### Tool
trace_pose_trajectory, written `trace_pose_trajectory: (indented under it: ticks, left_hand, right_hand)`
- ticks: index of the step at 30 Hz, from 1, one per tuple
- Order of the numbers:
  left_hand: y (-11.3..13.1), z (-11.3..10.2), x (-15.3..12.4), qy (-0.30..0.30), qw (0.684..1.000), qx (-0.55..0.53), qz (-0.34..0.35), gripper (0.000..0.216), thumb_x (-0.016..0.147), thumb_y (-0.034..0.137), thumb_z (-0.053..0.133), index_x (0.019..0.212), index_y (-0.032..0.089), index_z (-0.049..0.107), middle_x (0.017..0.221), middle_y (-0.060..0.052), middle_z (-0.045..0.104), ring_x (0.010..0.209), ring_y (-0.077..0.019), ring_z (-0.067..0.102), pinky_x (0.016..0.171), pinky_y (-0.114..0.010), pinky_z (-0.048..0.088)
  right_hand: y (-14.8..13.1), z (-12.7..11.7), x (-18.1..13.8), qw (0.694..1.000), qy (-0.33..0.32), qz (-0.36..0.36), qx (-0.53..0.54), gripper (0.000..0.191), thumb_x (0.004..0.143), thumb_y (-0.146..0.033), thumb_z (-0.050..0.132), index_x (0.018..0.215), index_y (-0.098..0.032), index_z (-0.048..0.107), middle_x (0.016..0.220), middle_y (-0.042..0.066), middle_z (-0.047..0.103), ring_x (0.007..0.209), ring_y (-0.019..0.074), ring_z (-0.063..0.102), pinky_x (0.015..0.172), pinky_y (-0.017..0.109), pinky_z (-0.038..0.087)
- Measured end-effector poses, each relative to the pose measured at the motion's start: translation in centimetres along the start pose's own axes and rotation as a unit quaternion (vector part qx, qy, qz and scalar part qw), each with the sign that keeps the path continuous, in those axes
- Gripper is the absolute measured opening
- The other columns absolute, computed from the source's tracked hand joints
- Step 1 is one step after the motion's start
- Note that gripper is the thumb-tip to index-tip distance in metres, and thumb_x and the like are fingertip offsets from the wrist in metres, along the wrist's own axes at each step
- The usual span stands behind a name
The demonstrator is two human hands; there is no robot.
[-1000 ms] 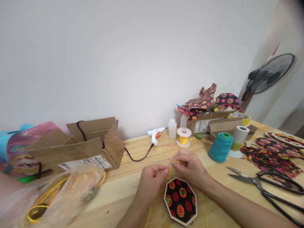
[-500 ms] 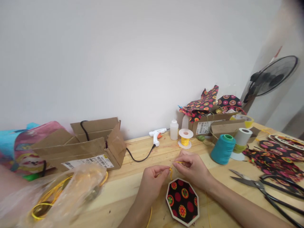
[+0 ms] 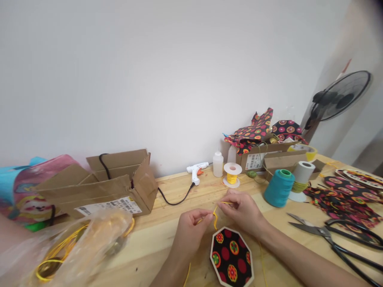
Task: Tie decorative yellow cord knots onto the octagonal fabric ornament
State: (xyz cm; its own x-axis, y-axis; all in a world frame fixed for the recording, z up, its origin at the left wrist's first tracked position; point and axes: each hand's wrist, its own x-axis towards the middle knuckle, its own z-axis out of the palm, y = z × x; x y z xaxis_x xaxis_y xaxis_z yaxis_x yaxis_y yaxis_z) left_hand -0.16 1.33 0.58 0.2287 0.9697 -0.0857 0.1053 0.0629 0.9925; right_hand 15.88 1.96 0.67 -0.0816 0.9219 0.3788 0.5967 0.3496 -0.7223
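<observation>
At the left, a crumpled, translucent plastic bag [image 3: 92, 235] with coils of bright yellow cord [image 3: 58, 249] inside lies in front of an open brown cardboard box [image 3: 101, 193], hiding part of its front. Far off near the middle are a white glue gun with an orange trigger [image 3: 196, 173], a translucent white bottle [image 3: 218, 165] and a white spool wound with yellow cord [image 3: 231, 178]. A teal cone of thread [image 3: 278, 189] stands to the right; nearer, black-handled metal scissors [image 3: 324, 231] lie with blades slightly parted. The pale wooden surface [image 3: 143, 239] runs up to a light grey wall [image 3: 149, 79], and a black fan [image 3: 344, 101] stands far right. The left hand [image 3: 191, 227] and right hand [image 3: 241, 209] each have the grip together, thumb and fingers clamped on a thin yellow cord [image 3: 215, 221]. It hangs toward a pale-rimmed octagonal panel of black patterned fabric [image 3: 231, 257], near the viewer, between the forearms.
</observation>
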Motion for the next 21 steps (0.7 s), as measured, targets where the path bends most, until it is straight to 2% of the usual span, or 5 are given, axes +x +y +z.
trace_pose_trajectory:
  ticks: [4, 9, 11, 14, 21]
  left_hand:
    - [-0.1, -0.2, 0.0, 0.010, 0.999, -0.028, -0.013, 0.017, 0.063, 0.029, 0.061, 0.069, 0.014, 0.065, 0.066, -0.004, 0.067, 0.065, -0.0158, 0.057, 0.062, -0.024, 0.042]
    - [0.2, -0.1, 0.0, 0.048, 0.998, -0.027, -0.019, 0.012, 0.061, 0.026, 0.062, 0.064, 0.014, 0.063, 0.050, 0.004, 0.058, 0.042, -0.0050, 0.045, 0.045, -0.015, 0.036]
    - [0.2, 0.0, 0.0, 0.048, 0.998, -0.033, -0.033, 0.012, 0.062, 0.025, 0.060, 0.064, 0.014, 0.061, 0.039, 0.009, 0.047, 0.032, -0.0018, 0.031, 0.036, -0.014, 0.027]
    - [0.1, 0.0, 0.0, 0.035, 0.998, -0.044, -0.036, 0.014, 0.062, 0.026, 0.058, 0.065, 0.013, 0.059, 0.031, 0.012, 0.034, 0.027, -0.0011, 0.021, 0.030, -0.014, 0.017]
    - [0.6, -0.1, -0.2, -0.006, 0.999, -0.045, -0.024, 0.018, 0.063, 0.028, 0.055, 0.065, 0.011, 0.059, 0.031, 0.008, 0.041, 0.027, -0.0034, 0.029, 0.029, -0.015, 0.018]
  right_hand:
    - [0.2, -0.6, 0.4, 0.967, -0.079, 0.151, 0.188, 0.029, 0.069, -0.037, 0.051, 0.053, -0.013, 0.058, 0.045, -0.005, 0.039, 0.041, 0.0054, 0.030, 0.039, 0.018, 0.022]
    - [-0.5, -1.4, 0.2, 0.775, -0.219, 0.295, 0.515, 0.018, 0.072, -0.026, 0.043, 0.075, -0.016, 0.058, 0.042, -0.009, 0.026, 0.035, 0.0032, 0.018, 0.034, 0.016, 0.009]
    - [-0.9, -1.4, -0.1, 0.746, -0.245, 0.308, 0.538, 0.024, 0.069, -0.017, 0.041, 0.087, -0.017, 0.057, 0.040, -0.009, 0.031, 0.034, 0.0031, 0.022, 0.033, 0.015, 0.011]
    - [-1.5, -0.9, -0.4, 0.780, -0.260, 0.278, 0.497, 0.034, 0.070, -0.016, 0.041, 0.102, -0.017, 0.052, 0.038, -0.008, 0.040, 0.032, 0.0033, 0.029, 0.034, 0.014, 0.016]
    - [-2.3, 1.2, -1.6, 0.971, -0.168, 0.095, 0.143, 0.033, 0.074, -0.028, 0.044, 0.106, -0.020, 0.047, 0.037, -0.008, 0.044, 0.030, 0.0056, 0.033, 0.035, 0.015, 0.025]
